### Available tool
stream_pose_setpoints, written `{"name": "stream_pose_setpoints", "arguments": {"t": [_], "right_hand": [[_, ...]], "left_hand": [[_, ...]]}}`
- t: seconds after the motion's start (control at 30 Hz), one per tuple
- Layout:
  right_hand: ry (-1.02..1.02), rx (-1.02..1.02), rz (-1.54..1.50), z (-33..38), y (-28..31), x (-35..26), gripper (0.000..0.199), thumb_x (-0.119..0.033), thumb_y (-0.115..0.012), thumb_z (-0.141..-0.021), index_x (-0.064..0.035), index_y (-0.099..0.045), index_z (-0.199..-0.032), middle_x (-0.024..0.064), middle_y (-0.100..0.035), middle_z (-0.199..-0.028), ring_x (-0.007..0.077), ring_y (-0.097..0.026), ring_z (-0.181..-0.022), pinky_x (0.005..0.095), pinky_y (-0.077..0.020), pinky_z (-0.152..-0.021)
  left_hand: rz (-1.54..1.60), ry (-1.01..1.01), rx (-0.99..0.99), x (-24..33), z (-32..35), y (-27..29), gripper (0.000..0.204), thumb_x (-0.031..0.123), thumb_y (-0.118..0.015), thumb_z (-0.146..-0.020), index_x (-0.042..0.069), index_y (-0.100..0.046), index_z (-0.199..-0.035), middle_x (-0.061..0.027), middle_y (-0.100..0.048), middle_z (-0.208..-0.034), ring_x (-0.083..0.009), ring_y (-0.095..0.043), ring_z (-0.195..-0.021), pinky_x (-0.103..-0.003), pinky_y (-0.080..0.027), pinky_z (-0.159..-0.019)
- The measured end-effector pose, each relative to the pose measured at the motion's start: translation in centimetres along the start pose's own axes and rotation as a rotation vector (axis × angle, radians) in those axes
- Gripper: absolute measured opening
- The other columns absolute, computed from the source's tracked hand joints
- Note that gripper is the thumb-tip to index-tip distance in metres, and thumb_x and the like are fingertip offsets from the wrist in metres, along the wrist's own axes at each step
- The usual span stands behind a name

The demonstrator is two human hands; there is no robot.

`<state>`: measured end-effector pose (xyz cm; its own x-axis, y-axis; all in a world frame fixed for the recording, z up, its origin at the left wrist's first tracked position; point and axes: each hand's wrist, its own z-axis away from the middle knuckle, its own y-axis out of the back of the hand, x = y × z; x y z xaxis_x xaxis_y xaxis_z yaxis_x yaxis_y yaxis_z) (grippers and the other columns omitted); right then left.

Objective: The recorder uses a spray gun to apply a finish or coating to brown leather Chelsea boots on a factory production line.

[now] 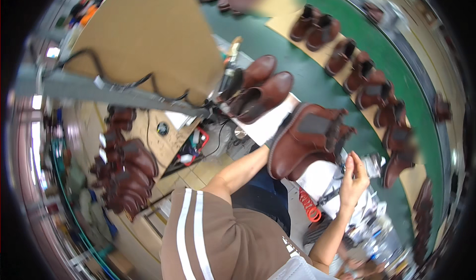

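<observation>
A pair of brown Chelsea boots (307,139) with dark elastic side panels is raised in front of me, soles toward the left. My left forearm reaches up to their sole side, and the boots hide the hand that holds them. To the right of the boot shafts, my right hand (354,181) is raised with thumb and fingertips drawn together; whatever may be between them is too small to see. Another brown pair (263,94) rests farther off, near a white sheet (270,121) on the bench.
Brown boots (372,91) line a tan strip on the green bench (347,111). More boots (129,176) crowd a wooden surface at left. A large tan board (148,37) and a grey beam with cables stand far left. A red coiled hose (310,208) hangs near my right arm.
</observation>
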<state>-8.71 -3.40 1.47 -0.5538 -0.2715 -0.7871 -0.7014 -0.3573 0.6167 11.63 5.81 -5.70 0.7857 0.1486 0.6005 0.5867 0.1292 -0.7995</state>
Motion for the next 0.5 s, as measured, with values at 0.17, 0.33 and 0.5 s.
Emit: {"name": "stream_pose_setpoints", "arguments": {"t": [0.17, 0.33, 0.5], "right_hand": [[-0.195, -0.346, -0.121, -1.2, -1.3, -2.6, 0.038, -0.024, -0.06, -0.091, 0.0067, -0.059, -0.114, 0.0037, -0.063, -0.079, 0.007, -0.056, -0.068, 0.0196, -0.0454, -0.063], [-0.117, -0.573, -0.17, 2.1, -2.6, -4.8, 0.023, -0.023, -0.067, -0.086, -0.0001, -0.064, -0.085, -0.0052, -0.053, -0.067, 0.0025, -0.043, -0.058, 0.0197, -0.0369, -0.054], [0.036, -0.685, -0.354, 6.9, -6.8, -6.4, 0.013, -0.006, -0.063, -0.085, 0.0058, -0.065, -0.09, 0.0026, -0.065, -0.08, 0.007, -0.055, -0.072, 0.0231, -0.0446, -0.068]], "left_hand": [[-0.02, -0.122, 0.114, 0.3, 5.1, 0.3, 0.062, 0.024, -0.063, -0.082, 0.005, -0.036, -0.134, -0.011, -0.045, -0.129, -0.0211, -0.045, -0.117, -0.037, -0.039, -0.098], [-0.072, -0.226, 0.229, -0.3, 11.8, 0.3, 0.065, 0.024, -0.065, -0.081, 0.005, -0.036, -0.135, -0.0114, -0.044, -0.131, -0.0215, -0.044, -0.119, -0.037, -0.038, -0.1], [-0.172, -0.287, 0.364, 0.3, 20.7, 0.1, 0.067, 0.025, -0.066, -0.079, 0.005, -0.035, -0.136, -0.0119, -0.044, -0.133, -0.0219, -0.044, -0.121, -0.038, -0.038, -0.101]]}}
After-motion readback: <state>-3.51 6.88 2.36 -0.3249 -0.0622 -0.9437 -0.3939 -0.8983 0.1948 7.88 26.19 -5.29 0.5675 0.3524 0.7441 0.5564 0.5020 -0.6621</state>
